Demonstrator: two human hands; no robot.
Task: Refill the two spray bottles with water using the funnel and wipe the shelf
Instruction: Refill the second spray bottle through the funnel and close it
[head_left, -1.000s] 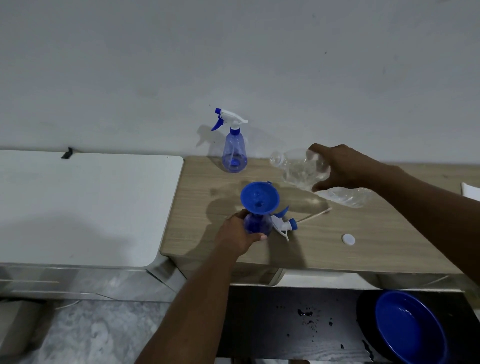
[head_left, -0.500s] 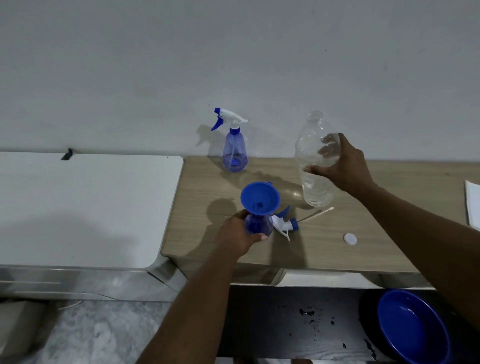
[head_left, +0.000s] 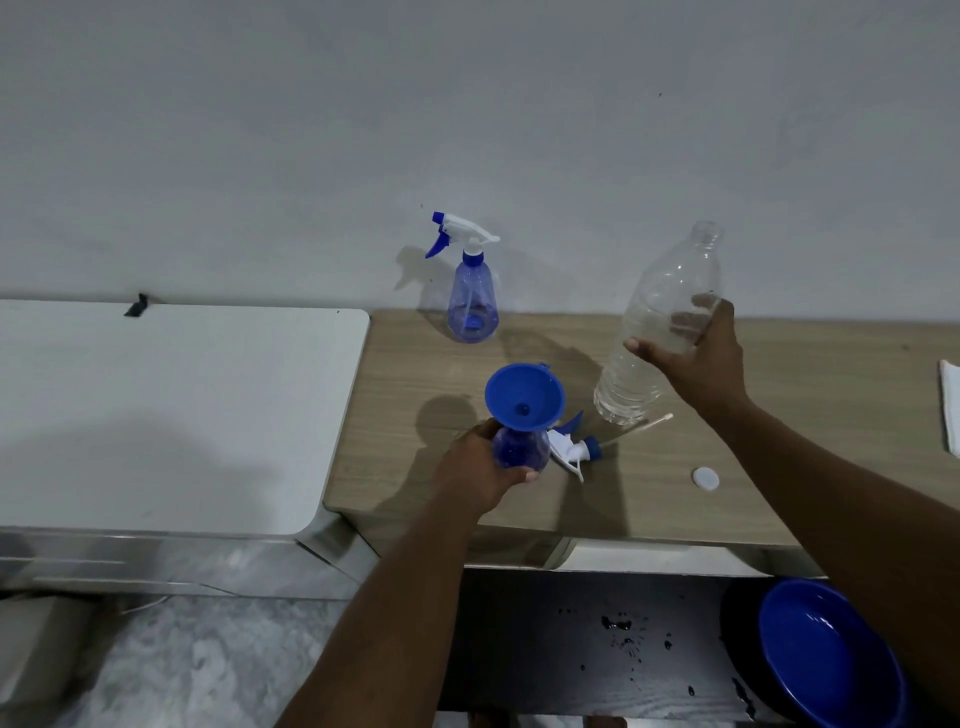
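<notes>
My left hand (head_left: 480, 470) grips a blue spray bottle (head_left: 519, 449) near the wooden shelf's (head_left: 779, 478) front edge, with a blue funnel (head_left: 523, 396) seated in its neck. Its white and blue trigger head (head_left: 574, 447) lies on the shelf just to the right. My right hand (head_left: 698, 358) holds a clear open water bottle (head_left: 657, 332) nearly upright, its base close to or on the shelf, right of the funnel. A second spray bottle (head_left: 471, 299) with its trigger head on stands by the wall.
A white bottle cap (head_left: 705, 478) lies on the shelf at the front right. A white cloth (head_left: 949, 405) shows at the right edge. A white cabinet top (head_left: 166, 410) adjoins the shelf on the left. Below, a blue bowl (head_left: 826, 654) sits on a dark, wet surface.
My right hand has swung the water bottle from tilted over the funnel back to upright and moved it right. My left hand and the funnel stayed put.
</notes>
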